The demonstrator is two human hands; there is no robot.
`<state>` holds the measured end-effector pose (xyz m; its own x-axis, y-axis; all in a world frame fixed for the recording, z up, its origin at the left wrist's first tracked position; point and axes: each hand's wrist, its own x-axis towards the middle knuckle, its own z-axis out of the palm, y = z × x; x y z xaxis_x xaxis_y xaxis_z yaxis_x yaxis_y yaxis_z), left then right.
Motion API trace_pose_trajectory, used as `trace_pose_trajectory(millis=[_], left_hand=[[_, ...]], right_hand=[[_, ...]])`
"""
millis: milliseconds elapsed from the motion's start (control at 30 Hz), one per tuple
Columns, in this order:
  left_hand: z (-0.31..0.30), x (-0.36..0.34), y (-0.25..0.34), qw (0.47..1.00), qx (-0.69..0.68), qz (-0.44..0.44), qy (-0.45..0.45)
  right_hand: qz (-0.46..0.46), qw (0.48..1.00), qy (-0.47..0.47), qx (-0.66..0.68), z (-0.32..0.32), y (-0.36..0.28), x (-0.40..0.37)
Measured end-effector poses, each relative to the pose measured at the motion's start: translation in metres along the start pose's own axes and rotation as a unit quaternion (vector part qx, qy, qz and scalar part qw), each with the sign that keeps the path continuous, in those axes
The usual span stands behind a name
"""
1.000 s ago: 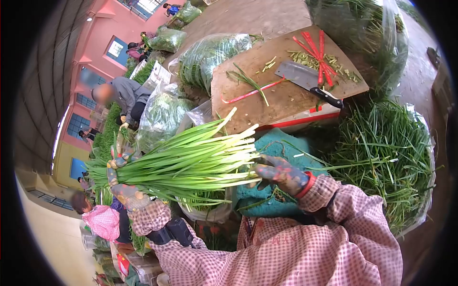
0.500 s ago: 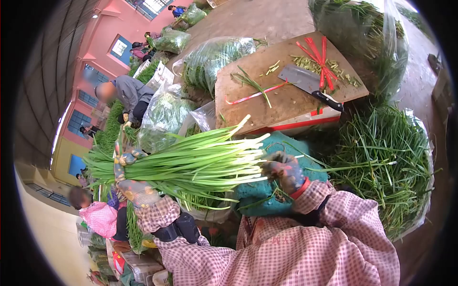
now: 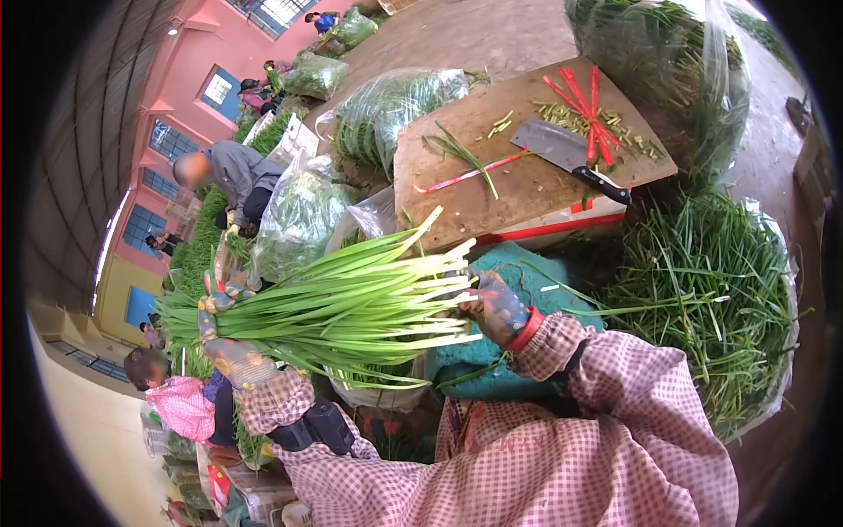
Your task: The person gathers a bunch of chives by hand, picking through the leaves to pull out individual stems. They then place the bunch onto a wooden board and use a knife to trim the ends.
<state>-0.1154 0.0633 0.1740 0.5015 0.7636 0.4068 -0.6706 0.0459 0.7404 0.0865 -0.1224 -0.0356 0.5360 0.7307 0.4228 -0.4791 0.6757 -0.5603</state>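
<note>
A thick bunch of garlic chives [image 3: 351, 294] lies sideways in front of me, pale cut ends to the right and green leaves to the left. My left hand [image 3: 219, 307], in a patterned glove, is wrapped round the leafy side. At the pale ends, my gloved right hand [image 3: 499, 307] has its fingers bent together on stems at the edge of the bunch; the fingertips are partly hidden. Below the right hand is a teal padded surface [image 3: 492, 356]. Beyond the bunch, a cleaver [image 3: 553, 145] rests on a wooden board [image 3: 448, 206] with red ties [image 3: 593, 114] and stem trimmings.
Loose chives fill a large bag [image 3: 781, 255] on my right. Plastic bags of greens [image 3: 399, 110] stand behind the board and to its left. A person in grey [image 3: 237, 176] and another in a pink checked top [image 3: 184, 408] sit on the left among greens.
Both hands and the chives have shifted slightly left. My right hand has moved in against the pale ends, and the stems there are more fanned out.
</note>
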Motion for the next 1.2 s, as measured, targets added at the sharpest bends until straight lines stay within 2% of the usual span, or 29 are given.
trace_pose_trajectory(millis=[67, 100, 167, 200, 267, 300, 333, 400, 433, 467, 533, 567, 633, 667, 733, 800, 867, 900, 1000, 1033, 1067, 1133, 1167, 1200], left_hand=[[0.003, 0.001, -0.001, 0.991, 0.103, 0.015, 0.079], [-0.001, 0.003, -0.005, 0.991, 0.103, 0.017, 0.081], [-0.014, 0.006, -0.016, 1.000, 0.010, -0.009, -0.015], [-0.016, 0.006, -0.015, 1.000, 0.008, -0.009, -0.015], [-0.020, 0.008, -0.011, 0.996, 0.018, 0.054, -0.062], [-0.008, 0.003, -0.003, 0.996, 0.039, 0.009, 0.076], [-0.001, -0.001, 0.000, 0.996, 0.041, 0.008, 0.077], [0.007, -0.005, -0.001, 0.994, 0.043, 0.008, 0.103], [0.006, -0.004, -0.004, 0.994, 0.041, 0.006, 0.099], [0.003, -0.004, -0.008, 0.993, 0.047, 0.033, 0.102], [0.000, -0.002, -0.009, 0.991, 0.056, 0.060, 0.107], [-0.001, -0.002, -0.007, 0.991, 0.065, 0.042, 0.108], [-0.003, -0.003, -0.006, 0.991, 0.075, 0.026, 0.110], [-0.005, -0.003, -0.007, 0.992, 0.074, 0.025, 0.103], [-0.007, -0.002, -0.011, 0.992, 0.073, 0.025, 0.095], [-0.003, -0.003, -0.017, 0.999, 0.040, 0.035, 0.010], [0.013, -0.007, -0.026, 0.998, 0.035, 0.021, 0.038], [0.021, -0.009, -0.031, 0.998, 0.030, 0.002, 0.063], [0.023, -0.010, -0.041, 0.995, 0.082, 0.024, 0.051], [0.023, -0.009, -0.043, 0.999, 0.045, 0.021, 0.023], [0.024, -0.008, -0.041, 0.999, 0.043, 0.022, 0.024], [0.028, -0.006, -0.031, 0.995, 0.056, 0.014, 0.079], [0.023, -0.004, -0.029, 0.995, 0.056, 0.018, 0.080], [0.013, -0.004, -0.027, 0.997, 0.056, 0.038, 0.027]], right_hand=[[0.092, 0.990, 0.067, 0.084, 0.008, -0.013, 0.002], [0.101, 0.991, 0.079, 0.035, 0.003, -0.015, -0.003], [0.185, 0.968, 0.168, -0.008, -0.003, -0.033, -0.010], [0.237, 0.949, 0.203, -0.051, -0.004, -0.057, -0.013], [0.204, 0.946, 0.248, -0.051, -0.058, -0.051, -0.034], [0.225, 0.942, 0.240, -0.069, -0.058, -0.066, -0.041], [0.228, 0.941, 0.240, -0.067, -0.052, -0.071, -0.044], [0.303, 0.922, 0.227, -0.078, -0.032, -0.081, -0.042], [0.269, 0.953, 0.137, -0.002, -0.032, -0.073, -0.045], [0.267, 0.954, 0.140, -0.002, -0.020, -0.073, -0.039], [0.288, 0.950, 0.050, -0.107, 0.011, -0.072, -0.024], [0.288, 0.950, 0.050, -0.105, 0.017, -0.065, -0.022], [0.143, 0.989, 0.009, -0.048, 0.022, -0.050, -0.022], [0.143, 0.989, 0.008, -0.048, 0.022, -0.049, -0.022], [0.259, 0.963, 0.048, -0.055, 0.022, -0.051, -0.019], [0.231, 0.970, 0.065, -0.043, 0.028, -0.053, -0.024], [0.257, 0.959, 0.110, -0.044, 0.019, -0.050, -0.032], [0.245, 0.963, 0.096, -0.061, 0.016, -0.049, -0.035], [0.217, 0.970, 0.099, -0.042, 0.005, -0.046, -0.043], [0.213, 0.955, 0.100, -0.184, 0.002, -0.050, -0.046], [0.213, 0.954, 0.099, -0.186, -0.009, -0.050, -0.051], [0.094, 0.908, 0.047, -0.405, -0.039, -0.049, -0.061], [0.077, 0.848, 0.025, -0.524, -0.051, -0.059, -0.065], [0.059, 0.772, 0.002, -0.633, -0.057, -0.070, -0.067]])
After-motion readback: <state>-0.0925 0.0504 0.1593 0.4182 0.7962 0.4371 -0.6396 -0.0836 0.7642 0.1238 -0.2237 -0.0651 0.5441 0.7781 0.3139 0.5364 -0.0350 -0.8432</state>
